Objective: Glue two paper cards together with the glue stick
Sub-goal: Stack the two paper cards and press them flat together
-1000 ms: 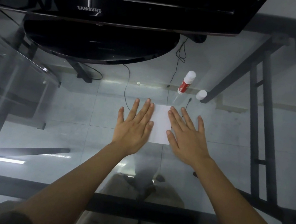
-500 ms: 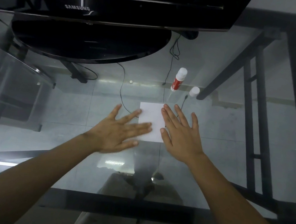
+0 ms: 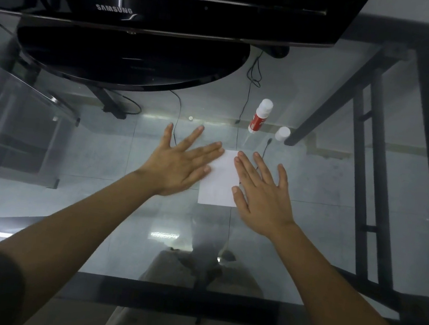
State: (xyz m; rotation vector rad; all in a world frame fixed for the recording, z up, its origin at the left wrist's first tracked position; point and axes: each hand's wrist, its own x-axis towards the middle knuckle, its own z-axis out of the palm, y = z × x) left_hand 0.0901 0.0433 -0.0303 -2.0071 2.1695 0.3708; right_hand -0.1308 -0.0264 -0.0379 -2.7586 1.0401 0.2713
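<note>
pressing flat on white paper card point(image 3: 220, 182), both hands spread wide, palms down, gripping nothing. left hand point(image 3: 180, 166) overlaps card's left edge; right hand point(image 3: 260, 195) overlaps right edge. card lies on glass table point(image 3: 338, 206), centre. glue stick point(image 3: 260, 115) stands upright, far right of card, apart from it; white cap point(image 3: 282, 134) just right of stick. black monitor point(image 3: 146, 11) at far side.

A single head-worn wide-angle camera looks steeply down, close over the clear glass bench point(image 3: 311, 202), facing forward.
</note>
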